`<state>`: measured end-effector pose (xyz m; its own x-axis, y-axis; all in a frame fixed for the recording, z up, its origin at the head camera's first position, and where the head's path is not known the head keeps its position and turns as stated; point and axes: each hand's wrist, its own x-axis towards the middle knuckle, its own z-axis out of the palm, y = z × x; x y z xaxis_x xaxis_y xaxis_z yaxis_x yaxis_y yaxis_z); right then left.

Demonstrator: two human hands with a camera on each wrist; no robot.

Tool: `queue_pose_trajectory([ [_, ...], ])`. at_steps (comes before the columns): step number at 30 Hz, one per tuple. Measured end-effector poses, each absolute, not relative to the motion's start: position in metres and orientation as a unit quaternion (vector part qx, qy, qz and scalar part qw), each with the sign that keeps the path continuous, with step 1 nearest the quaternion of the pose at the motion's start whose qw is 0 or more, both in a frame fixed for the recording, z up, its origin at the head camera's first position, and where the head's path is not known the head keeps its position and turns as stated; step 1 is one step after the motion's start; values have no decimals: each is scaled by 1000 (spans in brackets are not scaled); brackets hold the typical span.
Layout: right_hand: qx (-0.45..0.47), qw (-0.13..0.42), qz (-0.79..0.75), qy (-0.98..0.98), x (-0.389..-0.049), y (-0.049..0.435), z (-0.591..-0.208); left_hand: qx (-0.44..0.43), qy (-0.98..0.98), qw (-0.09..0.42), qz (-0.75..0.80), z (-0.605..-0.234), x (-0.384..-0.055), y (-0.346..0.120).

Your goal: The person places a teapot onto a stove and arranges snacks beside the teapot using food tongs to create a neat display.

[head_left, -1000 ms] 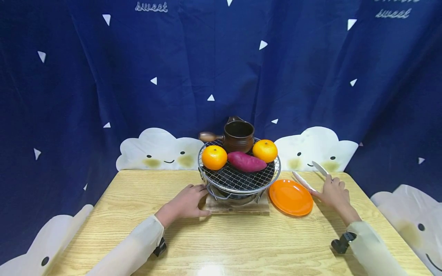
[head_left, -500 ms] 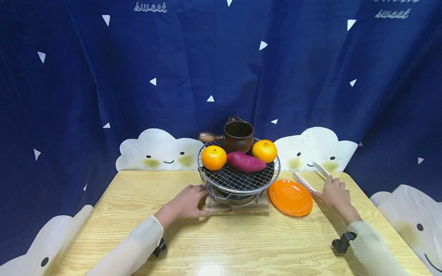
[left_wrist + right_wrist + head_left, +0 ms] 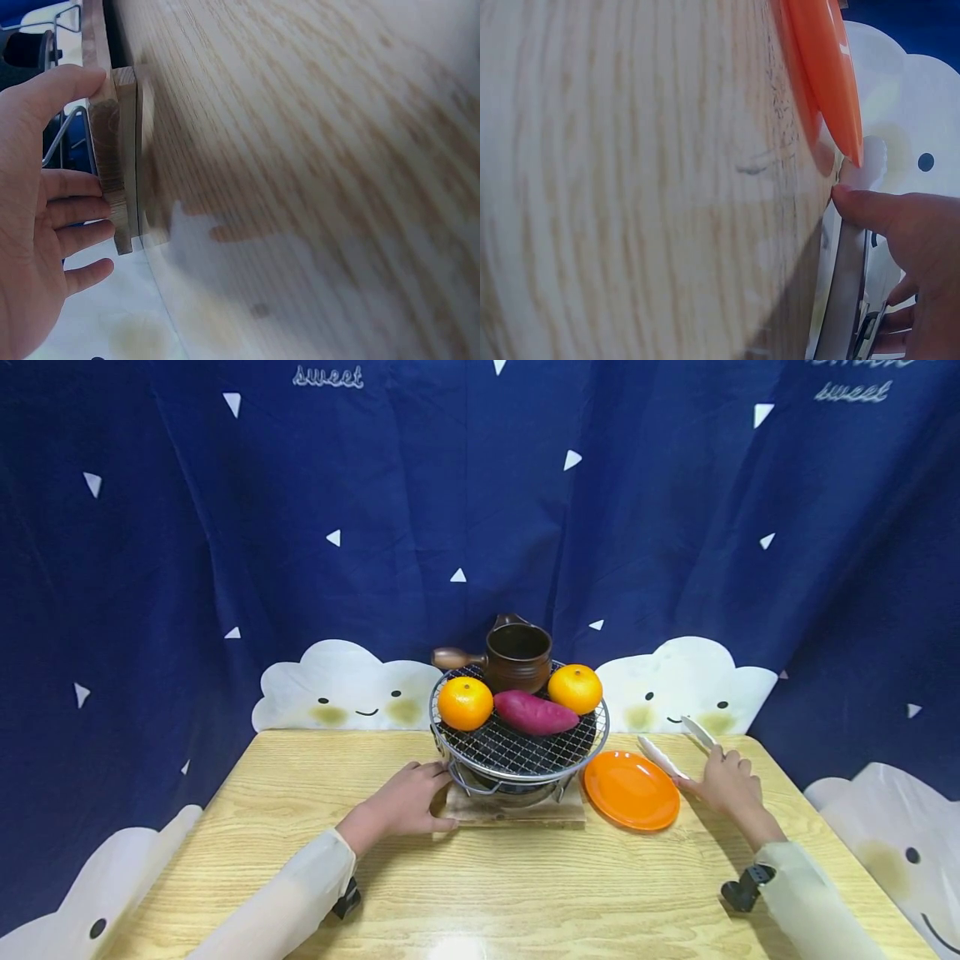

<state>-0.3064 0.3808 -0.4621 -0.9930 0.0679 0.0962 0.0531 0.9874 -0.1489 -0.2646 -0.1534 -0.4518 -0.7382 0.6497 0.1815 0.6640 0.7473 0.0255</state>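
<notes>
In the head view my left hand (image 3: pixel 408 797) touches the left end of a wooden base (image 3: pixel 517 812) under a small round grill. The left wrist view has the thumb at the corner of the base, with the fingers (image 3: pixel 79 210) nearly straight against its end. My right hand (image 3: pixel 727 781) grips a pair of tongs (image 3: pixel 660 757), its two light-tipped arms spread apart. They point away from me, just beyond the orange plate (image 3: pixel 633 790). The right wrist view has the thumb (image 3: pixel 862 206) against one tong arm, beside the plate's rim.
On the grill's wire mesh (image 3: pixel 517 756) sit a purple sweet potato (image 3: pixel 536 712), a left orange (image 3: pixel 465 703), a right orange (image 3: pixel 575 689) and a brown side-handled pot (image 3: pixel 517 668). A blue curtain (image 3: pixel 375 510) hangs behind the wooden table (image 3: pixel 480 885).
The tong tips have shifted slightly to the right and towards me. My left hand, the grill with its load and the plate stay in place.
</notes>
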Motion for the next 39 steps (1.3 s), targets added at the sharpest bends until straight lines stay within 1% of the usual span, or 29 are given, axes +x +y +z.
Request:
queue_pose_trajectory([
  [17,-38,18,79,-996,-307,381,-459,-354,-931,80,-43,-454,-266,-154],
  [24,-40,0,88,-995,-308,382,-457,-363,-926,94,-50,-454,-267,-154],
  [28,-41,-11,93,-995,-308,383,-457,-359,-928,88,-44,-452,-266,-153],
  [39,-31,-23,87,-995,-311,388,-459,-361,-927,90,-39,-453,-267,-154],
])
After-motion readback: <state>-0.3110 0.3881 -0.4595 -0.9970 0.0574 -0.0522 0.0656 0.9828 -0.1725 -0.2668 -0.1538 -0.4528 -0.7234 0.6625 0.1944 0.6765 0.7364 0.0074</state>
